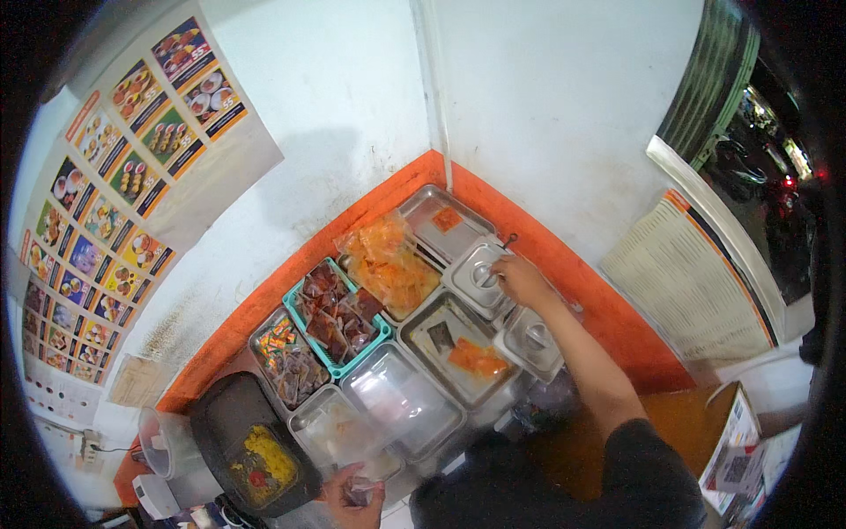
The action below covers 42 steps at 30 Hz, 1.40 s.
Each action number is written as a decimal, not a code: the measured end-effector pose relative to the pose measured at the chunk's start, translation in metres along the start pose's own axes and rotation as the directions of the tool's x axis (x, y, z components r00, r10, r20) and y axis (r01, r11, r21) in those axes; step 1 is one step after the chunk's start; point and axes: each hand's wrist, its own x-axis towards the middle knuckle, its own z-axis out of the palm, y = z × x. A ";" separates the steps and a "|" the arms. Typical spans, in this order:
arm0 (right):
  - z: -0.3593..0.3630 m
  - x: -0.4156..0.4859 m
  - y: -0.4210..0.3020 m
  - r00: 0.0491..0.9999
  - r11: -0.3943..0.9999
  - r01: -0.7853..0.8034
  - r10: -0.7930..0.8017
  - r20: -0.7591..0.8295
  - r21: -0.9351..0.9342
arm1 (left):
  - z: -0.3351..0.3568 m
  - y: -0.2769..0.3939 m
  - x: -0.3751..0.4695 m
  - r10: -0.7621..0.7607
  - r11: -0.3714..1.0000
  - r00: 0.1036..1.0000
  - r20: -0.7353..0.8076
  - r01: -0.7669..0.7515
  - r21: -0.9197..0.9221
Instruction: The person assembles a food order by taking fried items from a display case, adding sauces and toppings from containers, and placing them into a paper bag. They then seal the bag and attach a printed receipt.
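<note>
My right hand [519,281] reaches to a steel lidded pan [472,287] near the wall corner, its fingers at the lid's handle. Whether they grip it I cannot tell. A ladle or spoon handle [510,241] sticks out beside that lid. A second steel lidded pan [532,340] lies under my right forearm. At the bottom, my left hand [353,496] holds a small clear plastic bag [361,488]. It is just right of a black warmer pan [215,423] with yellow food [264,463] inside.
Steel trays [456,307] hold orange packets [476,360]. A teal basket [383,330] has dark sauce bags [330,317]. Beside it are a sachet tray [284,357] and clear-lidded trays [403,397]. White walls with an orange band [370,205] meet behind; a clear tub [158,443] stands left.
</note>
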 end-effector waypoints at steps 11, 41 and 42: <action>0.023 0.104 0.011 0.837 0.919 0.394 -0.348 0.422 -0.025 | 0.054 0.038 0.027 -0.038 0.999 0.999 -0.030 0.038 0.021; -0.001 0.063 0.111 0.888 0.853 -0.432 0.458 -0.024 0.293 | 0.107 0.060 0.071 -0.096 0.960 0.994 0.043 0.104 -0.261; 0.006 0.067 0.115 0.892 0.798 -0.427 0.449 0.054 0.426 | 0.106 0.060 0.071 -0.090 0.965 0.995 0.036 0.097 -0.245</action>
